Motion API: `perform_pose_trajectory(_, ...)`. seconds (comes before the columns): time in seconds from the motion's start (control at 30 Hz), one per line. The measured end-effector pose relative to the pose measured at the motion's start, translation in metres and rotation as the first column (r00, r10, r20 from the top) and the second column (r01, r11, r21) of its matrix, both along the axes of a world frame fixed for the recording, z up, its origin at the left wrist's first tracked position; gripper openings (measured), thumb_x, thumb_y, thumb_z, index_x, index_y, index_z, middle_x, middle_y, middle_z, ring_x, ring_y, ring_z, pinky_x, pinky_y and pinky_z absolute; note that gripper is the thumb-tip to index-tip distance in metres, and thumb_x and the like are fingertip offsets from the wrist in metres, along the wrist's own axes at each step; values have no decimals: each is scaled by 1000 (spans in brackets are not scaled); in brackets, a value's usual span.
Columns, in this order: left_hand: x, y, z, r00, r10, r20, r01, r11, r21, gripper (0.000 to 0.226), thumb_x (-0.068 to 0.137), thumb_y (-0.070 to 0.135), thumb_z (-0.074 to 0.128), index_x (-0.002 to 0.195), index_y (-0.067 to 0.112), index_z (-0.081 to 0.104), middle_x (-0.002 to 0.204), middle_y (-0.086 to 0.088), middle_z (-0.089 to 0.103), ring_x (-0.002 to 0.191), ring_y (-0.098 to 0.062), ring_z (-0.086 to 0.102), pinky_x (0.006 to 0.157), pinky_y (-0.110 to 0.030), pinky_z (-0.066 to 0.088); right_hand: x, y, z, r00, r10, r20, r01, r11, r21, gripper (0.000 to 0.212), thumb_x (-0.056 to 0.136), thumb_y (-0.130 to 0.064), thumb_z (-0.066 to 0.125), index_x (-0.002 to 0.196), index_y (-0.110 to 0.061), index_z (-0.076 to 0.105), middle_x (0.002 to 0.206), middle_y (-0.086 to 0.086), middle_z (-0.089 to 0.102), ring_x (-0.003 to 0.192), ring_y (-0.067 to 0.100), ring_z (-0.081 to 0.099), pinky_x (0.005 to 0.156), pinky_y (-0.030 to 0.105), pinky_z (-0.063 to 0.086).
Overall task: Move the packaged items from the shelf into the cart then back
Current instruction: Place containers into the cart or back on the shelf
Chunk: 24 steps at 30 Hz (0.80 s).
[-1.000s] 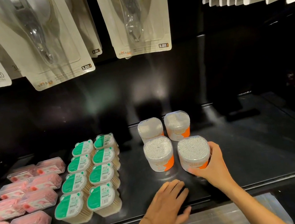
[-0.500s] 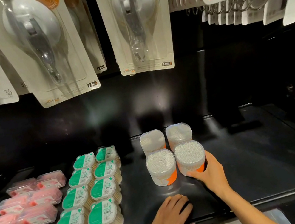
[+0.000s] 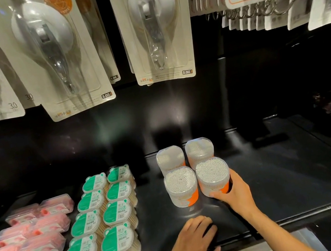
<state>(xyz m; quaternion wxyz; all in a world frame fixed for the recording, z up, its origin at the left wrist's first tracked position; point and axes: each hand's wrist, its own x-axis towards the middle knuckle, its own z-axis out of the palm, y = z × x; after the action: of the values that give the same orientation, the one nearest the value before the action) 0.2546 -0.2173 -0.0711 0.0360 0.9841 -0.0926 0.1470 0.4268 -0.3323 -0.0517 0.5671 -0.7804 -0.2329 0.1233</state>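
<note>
Head view: front-right cotton swab tub (image 3: 213,176) upright on the black shelf (image 3: 280,182), at the right front corner of a block of four. Touching or nearly touching the front-left tub (image 3: 181,186); two rear tubs (image 3: 199,150) just behind, all clear-walled with white swab tips on top and orange at the base.

Right hand (image 3: 235,192) reaching in from the lower right, forearm angled up and to the left. Grip wrapped round the lower right side of the front-right tub, thumb curled across its bottom front edge, fingers hidden behind the tub wall. Tub base on or just off the shelf: cannot tell.

Left hand (image 3: 194,246) palm down near the shelf's front edge, well in front of the tubs. Fingers spread and only lightly bent, tips pointing right, holding nothing; grip relaxed and open.

Further left on the same shelf, green-lidded boxes (image 3: 101,218) in two rows running front to back. Beyond those, pink packets (image 3: 31,237) in clear cases at the far left.

Above, hanging blister cards (image 3: 156,27) with hook hardware, each marked 3.0, against the dark back wall. At upper right, a rack of smaller white cards (image 3: 262,17) packed close together.
</note>
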Motion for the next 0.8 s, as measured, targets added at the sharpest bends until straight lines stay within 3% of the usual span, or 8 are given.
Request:
perform_pose_trajectory(0.07,1,1,1,1000,-6,-11,6,1000,8,45,76,54,56,107,25,68,114,6,61,109,-11,56,96,-24,47,-1,-3,-1,1000,8,6,-8,999,-39,85,62,-34,88,136,-23,47,129,-10,56,118,6,52,88,11,42)
perform_pose_trajectory(0.17,1,3,2,1000,3,-23,-4,1000,-29,43,76,53,57,108,25,66,114,7,61,108,-11,57,94,-24,48,-5,-15,3,998,-53,21,55,993,-106,92,67,-30,86,143,-12,38,143,3,47,131,16,44,105,28,38)
perform_pose_trajectory(0.27,3,1,3,1000,1,-8,-2,996,-91,37,74,47,59,101,22,63,110,6,61,103,-13,57,92,-23,46,-19,-42,14,986,-109,128,126,983,-136,67,80,-22,76,138,-11,44,139,1,48,127,12,45,103,20,32)
perform_pose_trajectory(0.4,31,-19,11,997,19,72,-10,992,-123,26,81,39,57,93,17,61,96,2,58,83,-18,57,75,-28,43,-43,-102,19,946,-138,292,199,961,-190,44,89,-20,65,131,-15,53,136,-7,49,129,7,43,101,4,24)
perform_pose_trajectory(0.5,54,-72,17,991,26,131,30,913,-406,38,90,42,52,116,16,63,122,5,61,112,-11,57,96,-26,42,-66,-160,19,923,-171,344,260,937,-232,43,91,-31,57,132,-20,52,139,-15,41,131,-4,34,102,-2,16)
perform_pose_trajectory(0.6,67,-138,24,995,-49,90,95,775,-624,56,95,56,35,134,20,53,141,11,48,132,1,38,111,-19,26,-88,-222,13,899,-244,365,350,900,-260,45,92,-42,52,134,-26,50,142,-20,38,132,-8,31,109,12,25)
perform_pose_trajectory(0.73,85,-226,19,974,-180,138,225,671,-706,52,97,50,37,135,18,52,142,12,47,133,2,37,111,-15,25,-107,-310,9,848,-400,349,504,812,-294,49,88,-47,47,136,-39,41,145,-32,26,134,-14,23,111,24,32)
perform_pose_trajectory(0.8,96,-271,13,951,-246,187,305,651,-695,47,99,44,38,132,15,54,140,6,51,131,-3,42,109,-18,28,-114,-352,6,831,-447,331,545,771,-329,47,90,-54,41,136,-48,33,145,-38,19,136,-13,20,113,22,29)
